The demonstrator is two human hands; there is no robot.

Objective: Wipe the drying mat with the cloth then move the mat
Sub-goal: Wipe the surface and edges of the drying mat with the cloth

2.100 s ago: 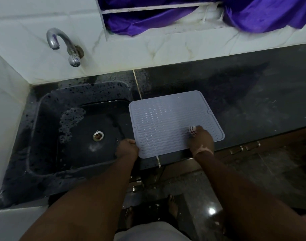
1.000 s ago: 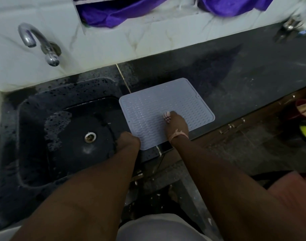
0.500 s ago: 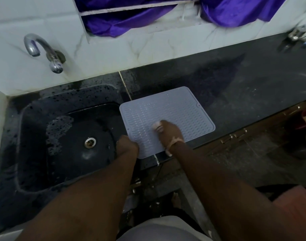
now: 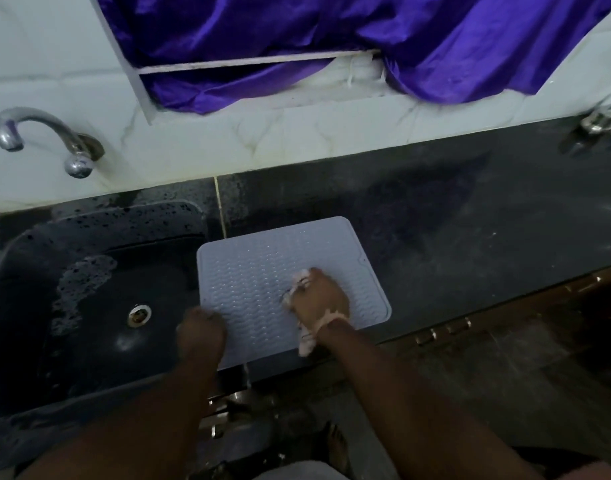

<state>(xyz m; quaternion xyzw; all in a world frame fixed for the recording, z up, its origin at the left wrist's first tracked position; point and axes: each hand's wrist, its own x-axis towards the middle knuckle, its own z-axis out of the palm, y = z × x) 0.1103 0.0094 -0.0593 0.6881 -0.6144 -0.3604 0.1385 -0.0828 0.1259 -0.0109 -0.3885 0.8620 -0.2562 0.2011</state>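
While our left hand [image 4: 201, 332] grips its near-left corner, the pale ridged drying mat [image 4: 262, 271] lies flat beside the sink [image 4: 89, 258]; our right hand [image 4: 319, 299] clutches what seems a crumpled cloth [image 4: 306, 344] on it.

Mat [image 4: 262, 271] right of sink [image 4: 89, 306]

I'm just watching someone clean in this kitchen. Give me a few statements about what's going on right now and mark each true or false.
1. The right hand presses a cloth on the drying mat. True.
2. The left hand is on the tap. False: it holds the mat's near left edge.
3. The mat lies on the dark counter right of the sink. True.
4. Water runs from the tap. False: no stream shows.
5. A purple fabric hangs above the counter. True.
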